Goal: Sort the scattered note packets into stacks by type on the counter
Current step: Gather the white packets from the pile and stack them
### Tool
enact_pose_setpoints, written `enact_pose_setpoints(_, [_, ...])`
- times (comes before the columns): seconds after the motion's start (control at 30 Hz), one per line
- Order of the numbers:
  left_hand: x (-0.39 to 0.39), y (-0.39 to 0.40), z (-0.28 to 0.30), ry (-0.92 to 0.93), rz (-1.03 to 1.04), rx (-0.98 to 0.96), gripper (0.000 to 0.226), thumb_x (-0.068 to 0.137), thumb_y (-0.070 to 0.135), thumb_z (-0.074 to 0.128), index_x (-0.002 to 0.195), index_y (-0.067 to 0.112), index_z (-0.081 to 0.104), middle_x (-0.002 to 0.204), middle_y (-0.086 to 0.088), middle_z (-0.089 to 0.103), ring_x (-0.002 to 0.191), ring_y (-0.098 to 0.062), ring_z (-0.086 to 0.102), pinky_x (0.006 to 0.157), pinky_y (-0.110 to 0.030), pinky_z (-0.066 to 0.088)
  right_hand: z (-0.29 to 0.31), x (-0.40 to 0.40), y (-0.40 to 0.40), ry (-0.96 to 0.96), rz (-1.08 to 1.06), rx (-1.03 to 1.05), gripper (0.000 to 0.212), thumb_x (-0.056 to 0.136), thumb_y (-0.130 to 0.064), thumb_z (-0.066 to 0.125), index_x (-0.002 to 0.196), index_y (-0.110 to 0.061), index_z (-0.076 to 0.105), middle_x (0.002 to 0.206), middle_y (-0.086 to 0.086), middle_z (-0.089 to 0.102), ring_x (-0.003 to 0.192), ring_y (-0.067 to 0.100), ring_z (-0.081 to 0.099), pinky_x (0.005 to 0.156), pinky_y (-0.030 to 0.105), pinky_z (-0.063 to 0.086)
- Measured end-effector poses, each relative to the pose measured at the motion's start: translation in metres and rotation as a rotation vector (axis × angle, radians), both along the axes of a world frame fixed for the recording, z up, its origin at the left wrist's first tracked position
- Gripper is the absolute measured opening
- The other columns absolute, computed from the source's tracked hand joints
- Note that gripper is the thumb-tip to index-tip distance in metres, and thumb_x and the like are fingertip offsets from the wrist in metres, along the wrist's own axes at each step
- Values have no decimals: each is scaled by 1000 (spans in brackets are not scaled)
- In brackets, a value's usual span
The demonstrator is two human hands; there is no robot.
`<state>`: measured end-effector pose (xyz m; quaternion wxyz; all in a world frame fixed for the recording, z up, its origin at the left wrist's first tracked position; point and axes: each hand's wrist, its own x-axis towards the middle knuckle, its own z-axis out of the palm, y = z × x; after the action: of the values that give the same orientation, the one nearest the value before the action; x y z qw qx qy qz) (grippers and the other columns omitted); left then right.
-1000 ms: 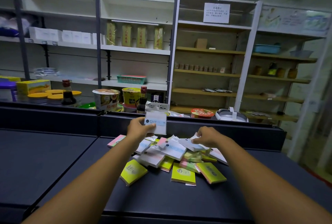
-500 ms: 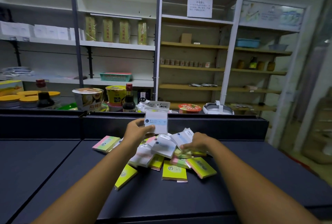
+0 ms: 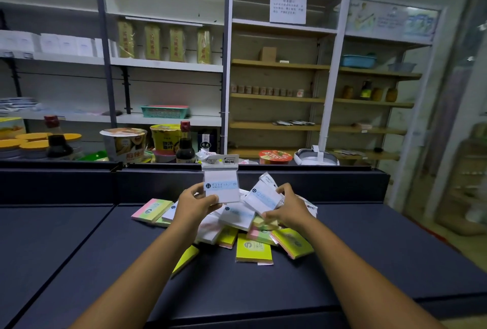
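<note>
A person's two bare arms reach forward over a dark counter (image 3: 369,262) toward a loose pile of note packets (image 3: 245,226). The left hand (image 3: 196,203) is raised just above the pile's near-left side, thumb and curled fingers pinching a white packet (image 3: 221,187) upright by its lower left corner, its blue printed band facing the viewer. The right hand (image 3: 288,210), level with the left and close beside it, has its fingers curled around a second white packet (image 3: 263,197), tilted and lifted clear of the heap at its upper edge.

Below and between the hands lie more white packets, overlapping. Nearer the viewer sit yellow-green packets (image 3: 253,251), and a pink-and-green packet (image 3: 154,210) lies flat to the left of the left hand. No sorted stacks are visible yet.

To do this step well, it seems best to bring the two matching white packets together squarely — edges aligned, labels the same way up — and set them on bare counter well apart from the pile, so later types get their own clear spots. The glossy wrappers may slide — a firm pinch helps.
</note>
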<state>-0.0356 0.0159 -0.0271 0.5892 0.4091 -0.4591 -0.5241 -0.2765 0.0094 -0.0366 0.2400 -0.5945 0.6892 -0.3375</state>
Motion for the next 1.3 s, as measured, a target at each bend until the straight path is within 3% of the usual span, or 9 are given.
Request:
enact_pose_setpoints(0.17, [8,25,-1,83,35,-58,41,86,-6,65,125,2,56,104,-16,73,95,-28,72,82,-34,57,-3,8,14,-139,26,-169,64,79,-4,78,123,-29,38,88,-5,63,73,9,67,50,21,49])
enact_pose_setpoints(0.43, [33,89,11,96,163,-166,38,86,0,69,121,12,59,103,-7,75,90,-23,74,72,-27,60,17,25,70,-371,211,-417,71,85,6,64,128,-48,47,113,5,57,86,31,69,78,45,61])
enact_pose_setpoints(0.53, [46,112,15,59,205,-214,39,87,3,69,122,16,58,96,1,77,86,-21,75,71,-29,59,25,34,90,-366,285,-453,73,87,3,64,128,-55,47,117,-1,58,88,22,68,78,41,62])
enact_pose_setpoints(0.7, [75,151,18,53,252,-267,40,86,2,69,122,18,59,109,-8,74,99,-22,72,75,-26,59,37,59,118,-355,396,-471,72,90,0,62,131,-56,46,115,3,58,89,18,68,71,43,63])
enact_pose_setpoints(0.8, [99,175,22,35,285,-310,40,87,2,68,122,19,59,109,-11,74,102,-23,71,76,-27,59,44,81,133,-329,442,-477,70,91,-4,62,131,-58,45,114,1,57,86,12,69,65,29,59])
enact_pose_setpoints(0.93, [138,209,28,16,354,-360,39,87,4,68,120,24,59,103,-7,76,99,-22,72,76,-26,59,48,122,153,-344,506,-488,69,92,-4,62,131,-59,45,113,2,57,89,13,68,76,32,61])
enact_pose_setpoints(1.03, [172,233,30,21,398,-384,40,87,8,69,121,27,57,101,-4,77,96,-21,73,74,-22,58,48,160,168,-368,541,-502,69,93,-5,63,132,-59,45,113,-1,56,87,10,68,70,21,57])
enact_pose_setpoints(1.2, [238,262,29,19,453,-399,41,87,11,69,121,29,56,99,-2,77,94,-21,73,74,-21,58,51,229,191,-391,578,-524,70,93,-6,63,133,-60,44,116,0,56,91,12,69,81,33,61])
enact_pose_setpoints(1.3, [285,274,28,14,466,-383,42,86,12,69,121,31,56,99,-1,77,95,-21,73,75,-22,59,51,269,199,-410,582,-534,69,94,-6,63,135,-57,44,115,-1,57,90,12,69,75,25,59])
